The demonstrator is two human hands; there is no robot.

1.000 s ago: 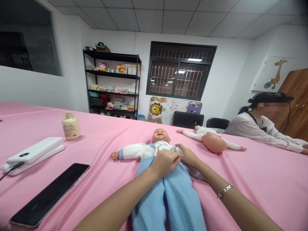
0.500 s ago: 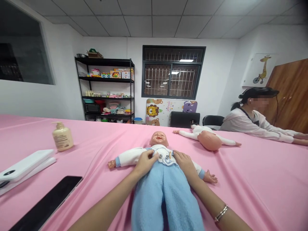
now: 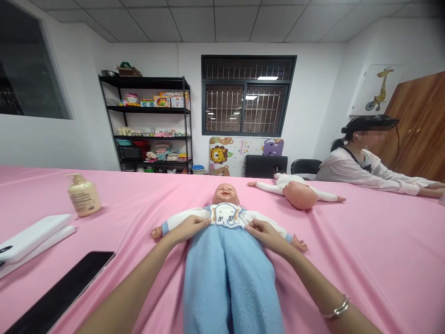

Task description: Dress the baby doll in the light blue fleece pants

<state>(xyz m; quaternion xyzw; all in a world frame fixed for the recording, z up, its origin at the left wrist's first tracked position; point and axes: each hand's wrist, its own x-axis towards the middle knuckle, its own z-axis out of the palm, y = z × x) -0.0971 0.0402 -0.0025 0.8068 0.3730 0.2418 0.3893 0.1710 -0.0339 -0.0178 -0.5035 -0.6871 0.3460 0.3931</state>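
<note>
My left grip point(image 3: 193, 226), fingertips pinched together on the white-and-light-blue fleecy outfit point(image 3: 208, 273), at the left edge of the white elephant-face flap point(image 3: 226, 215). My right grip point(image 3: 269, 235), thumb and fingers also closed on the outfit, by the flap's lower right edge; can't tell which cloth layer. Shiny silver bracelet point(image 3: 337, 311) on my right wrist.

The bald plastic baby doll point(image 3: 225, 194) wearing the outfit lies on its back, face up, head away from me, legs toward me, both arms spread out. It's mid-desk, between my 2 forearms, on the desk covered in creased pink cloth point(image 3: 347, 260).

Left side: cream plastic pump bottle point(image 3: 84, 197) upright, then flat white plastic device point(image 3: 38, 236) cut off at the edge, then black rectangular phone point(image 3: 66, 292) lying nearest me. Far right: 2nd bald doll in white clothing point(image 3: 301, 195), crown toward me, arms out, well apart from the 1st.

Beyond that doll, 1 person in pale top and dark cap point(image 3: 361, 167), arms stretched along the desk. Back wall: black metal shelving point(image 3: 149, 110) with boxes and folded cloths, dark-framed barred window point(image 3: 243, 106), white cartoon-animal board point(image 3: 241, 160) below it.
</note>
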